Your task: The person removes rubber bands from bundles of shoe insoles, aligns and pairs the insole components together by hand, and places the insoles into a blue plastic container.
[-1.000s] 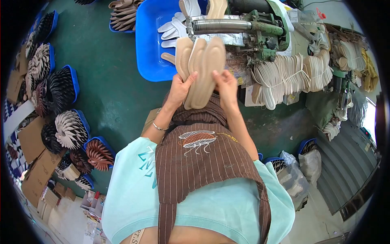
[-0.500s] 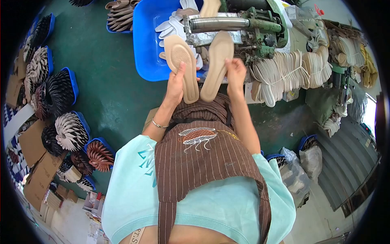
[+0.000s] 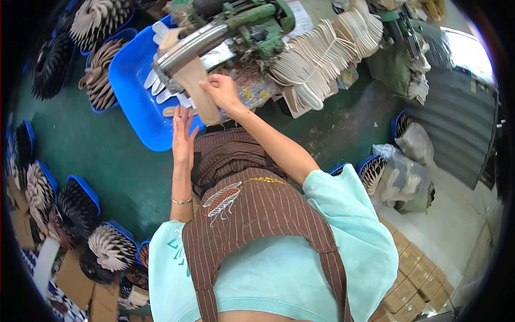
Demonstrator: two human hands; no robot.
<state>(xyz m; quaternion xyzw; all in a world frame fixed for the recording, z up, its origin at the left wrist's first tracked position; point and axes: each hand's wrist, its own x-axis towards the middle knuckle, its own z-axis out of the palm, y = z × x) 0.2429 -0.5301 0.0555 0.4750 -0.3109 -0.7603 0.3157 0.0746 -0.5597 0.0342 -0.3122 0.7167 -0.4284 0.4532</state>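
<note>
My right hand (image 3: 221, 92) pinches the edge of a beige insole (image 3: 194, 78). The insole's far end passes under the shiny metal roller (image 3: 192, 49) of a green machine (image 3: 260, 27), and its near end points toward my apron. Just left of that near end is my left hand (image 3: 183, 138), fingers stretched out and holding nothing. Whether its fingertips touch the insole I cannot tell. Behind my left hand stands a blue tub (image 3: 129, 88) with white and beige insoles (image 3: 155, 86) inside.
Bundled pale insoles (image 3: 316, 56) line the bench right of the machine. Blue bins with stacked dark and light insoles (image 3: 110, 247) stand on the green floor at left. Plastic bags (image 3: 399, 172) and cardboard boxes (image 3: 413, 273) lie at right.
Of the two insoles held before, one is now at the roller in my right hand. My left hand has let go and opened. The view has swung right.
</note>
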